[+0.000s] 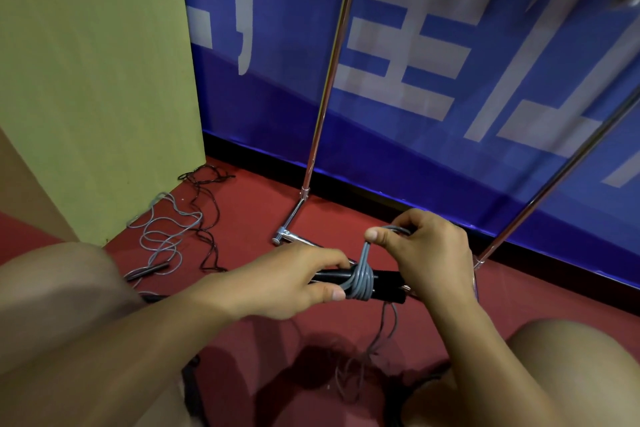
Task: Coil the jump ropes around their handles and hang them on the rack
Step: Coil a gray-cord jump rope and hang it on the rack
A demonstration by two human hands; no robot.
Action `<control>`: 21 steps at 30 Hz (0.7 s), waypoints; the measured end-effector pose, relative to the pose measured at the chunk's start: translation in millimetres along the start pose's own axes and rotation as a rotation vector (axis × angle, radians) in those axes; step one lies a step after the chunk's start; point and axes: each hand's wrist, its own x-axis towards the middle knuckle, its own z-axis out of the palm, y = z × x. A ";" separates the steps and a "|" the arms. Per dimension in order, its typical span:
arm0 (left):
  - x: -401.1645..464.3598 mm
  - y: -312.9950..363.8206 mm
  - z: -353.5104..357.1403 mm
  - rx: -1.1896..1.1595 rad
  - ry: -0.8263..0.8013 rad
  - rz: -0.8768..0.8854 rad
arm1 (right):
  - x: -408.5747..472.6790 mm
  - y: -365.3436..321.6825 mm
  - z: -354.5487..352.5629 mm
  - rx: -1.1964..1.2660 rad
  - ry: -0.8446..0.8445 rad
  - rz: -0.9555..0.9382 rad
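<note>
Ideally each turn of the grey rope [360, 279] should lie snug beside the last, pulled taut so nothing slips. Left hand [291, 279] curls round the black handles [388, 284], held level between both hands; right hand [424, 248], just above, pinches the rope's loop in curled fingers.

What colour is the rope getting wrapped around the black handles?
Grey. The rope shows best in the head view, coiled around the handles.
</note>
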 end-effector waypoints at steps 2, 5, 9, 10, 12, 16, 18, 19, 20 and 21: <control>-1.0 2.7 -3.7 -0.091 -0.008 0.019 | 1.9 2.1 -1.8 0.075 -0.010 0.029; -0.1 8.1 -11.4 -0.314 -0.036 0.047 | 4.3 2.3 -7.1 0.116 0.007 0.045; -2.5 11.1 -15.9 -0.518 -0.115 0.022 | 8.4 1.2 -14.2 0.192 -0.067 0.070; -3.3 10.6 -16.3 -0.555 -0.133 0.026 | 8.6 1.5 -14.2 0.234 -0.103 0.075; -4.3 10.7 -16.2 -0.621 -0.154 0.032 | 8.8 3.5 -13.6 0.314 -0.154 0.083; -5.6 16.3 -18.2 -0.718 -0.192 0.075 | 8.9 5.9 -8.9 0.429 -0.230 0.078; -7.5 17.1 -20.4 -0.772 -0.191 0.116 | 8.0 5.2 -4.2 0.557 -0.323 0.089; -8.7 17.8 -21.1 -0.813 -0.180 0.132 | 6.5 4.7 -1.2 0.621 -0.373 0.084; -9.8 19.1 -22.0 -0.862 -0.154 0.138 | 4.7 3.7 1.7 0.627 -0.408 0.053; -10.3 20.0 -21.6 -0.913 -0.119 0.133 | 2.5 3.6 2.5 0.549 -0.420 -0.006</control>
